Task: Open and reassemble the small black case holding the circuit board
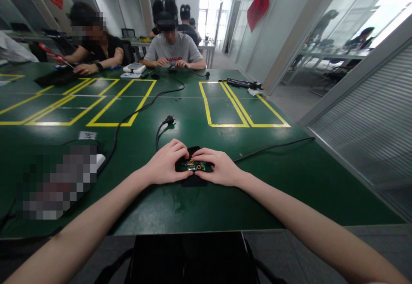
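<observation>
Two bare hands meet over a small circuit board point(196, 167), which sits between them, low above the green surface point(289, 189) or resting on it; which of these cannot be told. The left hand point(169, 162) is curled, pinching the board's left end between its thumb, on the near side, and its fingers, on the far side. The right hand point(222, 166) mirrors it, pinching the right end, its thumb tip close to the left hand's thumb. Copper-coloured rings show on the board between the fingertips. A black casing point(194, 181) lies beneath the board, showing on the near side of both thumbs and again just past the fingers.

Just beyond the left hand stands a black plug point(169, 120), its short cord curving back toward that hand. Out to the right of the right hand, a thin black cable point(273, 147) runs off across the surface. Well to the left of the left hand lies a pixelated object point(61, 181), with a small white label point(87, 135) behind it. Farther beyond both hands are yellow tape outlines point(229, 125) and a seated person in a grey shirt point(175, 47).
</observation>
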A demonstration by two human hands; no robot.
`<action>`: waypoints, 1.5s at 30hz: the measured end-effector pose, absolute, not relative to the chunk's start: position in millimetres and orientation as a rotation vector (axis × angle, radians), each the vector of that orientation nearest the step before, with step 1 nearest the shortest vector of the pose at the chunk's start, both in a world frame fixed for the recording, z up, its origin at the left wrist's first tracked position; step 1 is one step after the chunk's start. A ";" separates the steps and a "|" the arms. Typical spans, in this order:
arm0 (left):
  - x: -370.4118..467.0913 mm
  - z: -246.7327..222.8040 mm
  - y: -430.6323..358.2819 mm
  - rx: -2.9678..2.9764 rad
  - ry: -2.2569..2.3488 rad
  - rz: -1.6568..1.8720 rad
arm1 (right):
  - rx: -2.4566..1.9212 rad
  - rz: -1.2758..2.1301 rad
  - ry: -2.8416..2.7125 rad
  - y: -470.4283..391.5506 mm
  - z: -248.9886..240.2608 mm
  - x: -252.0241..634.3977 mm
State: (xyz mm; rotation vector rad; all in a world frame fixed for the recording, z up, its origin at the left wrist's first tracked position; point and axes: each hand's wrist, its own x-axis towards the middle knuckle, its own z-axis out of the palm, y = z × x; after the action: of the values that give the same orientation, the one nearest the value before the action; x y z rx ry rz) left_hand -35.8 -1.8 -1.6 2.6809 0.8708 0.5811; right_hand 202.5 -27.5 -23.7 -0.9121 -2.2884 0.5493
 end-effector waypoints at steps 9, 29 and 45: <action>-37.0 -1.4 -0.2 2.656 0.899 0.727 | -1.116 0.425 -2.196 -25.4 -28.7 199.4; -40.9 -5.9 5.4 2.639 0.963 0.540 | -1.081 0.399 -2.190 -21.6 -20.4 205.6; -44.8 6.3 3.9 2.435 0.835 0.582 | -0.998 0.360 -2.365 -12.0 -8.3 233.7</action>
State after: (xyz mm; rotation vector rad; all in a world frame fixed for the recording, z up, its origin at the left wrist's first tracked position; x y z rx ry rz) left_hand -44.8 3.9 6.3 2.4353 0.8348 0.5819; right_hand 233.7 -12.0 -8.3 -0.9978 -2.3650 0.3604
